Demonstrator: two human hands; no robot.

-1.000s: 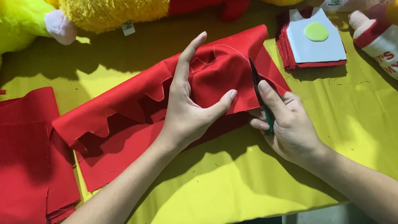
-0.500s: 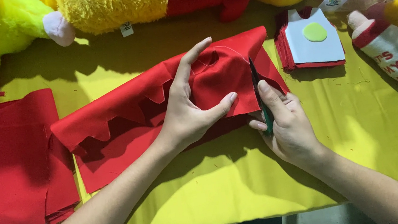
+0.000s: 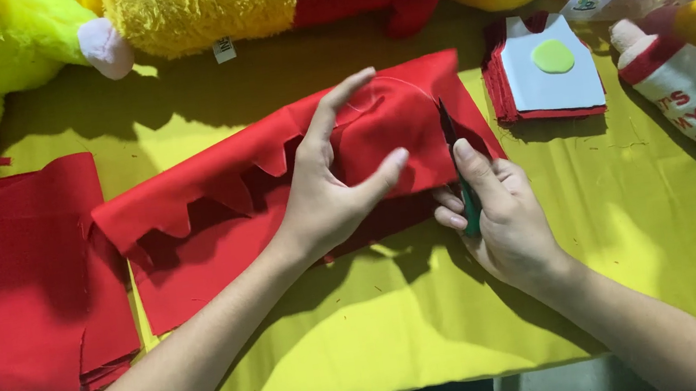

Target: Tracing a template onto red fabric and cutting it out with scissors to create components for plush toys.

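A folded strip of red felt (image 3: 213, 177) with a jagged, cut-out edge lies across the yellow table cover (image 3: 366, 343). My left hand (image 3: 333, 184) rests on its right part, index finger stretched out and thumb spread, pressing the cloth flat. A faint curved line is marked on the felt beyond my fingertip. My right hand (image 3: 502, 221) grips dark green-handled scissors (image 3: 457, 164), whose blades point away from me into the felt's right end.
A thick stack of red felt (image 3: 14, 289) lies at the left. A pile of cut red and white pieces with a green dot (image 3: 549, 69) sits at the back right, beside a white sock-like toy (image 3: 694, 95). Yellow and red plush toys (image 3: 254, 4) line the far edge.
Nearly nothing differs: my left hand and the felt stay put, and my right hand with the scissors has shifted only slightly at the felt's right end.
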